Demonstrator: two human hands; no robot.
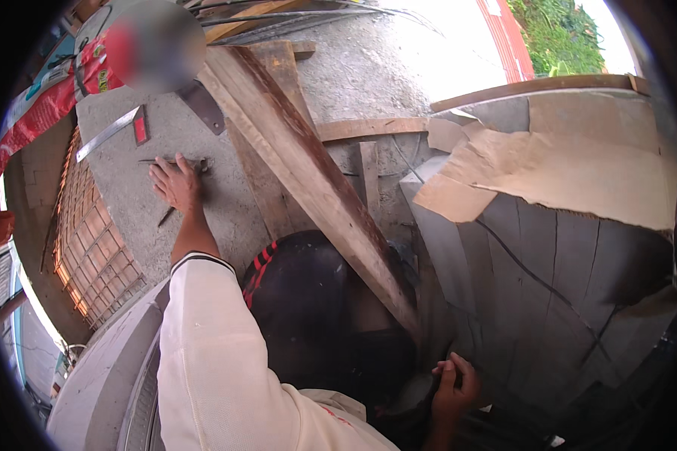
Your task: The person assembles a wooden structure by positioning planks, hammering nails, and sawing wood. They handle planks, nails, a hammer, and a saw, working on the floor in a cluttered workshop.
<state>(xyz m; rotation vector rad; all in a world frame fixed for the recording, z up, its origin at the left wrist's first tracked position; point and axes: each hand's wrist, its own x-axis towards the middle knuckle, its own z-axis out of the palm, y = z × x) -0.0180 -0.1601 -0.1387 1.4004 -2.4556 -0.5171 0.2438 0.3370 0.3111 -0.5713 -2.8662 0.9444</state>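
On the grey concrete slab [113, 192] at left, my left hand [174, 183] lies palm down with its fingers stretched out. It touches or covers a dark, slim metal tool [202, 164], whose kind I cannot make out. A short dark pointed piece [165, 216] lies by the wrist. Farther off on the slab are a try square [113, 137] with a red-marked stock and a dark flat blade [202, 107], like a saw's. My right hand [456, 386] is low at the right, its fingers curled together; whatever they may hold is hidden in shadow.
A thick wooden beam [308, 173] slants across the middle toward my lap. Torn cardboard [572, 169] covers grey panels [526, 255] at right. Wire mesh over bricks [101, 240] lies below the slab's left side. Another person [154, 45], blurred, is at the upper left.
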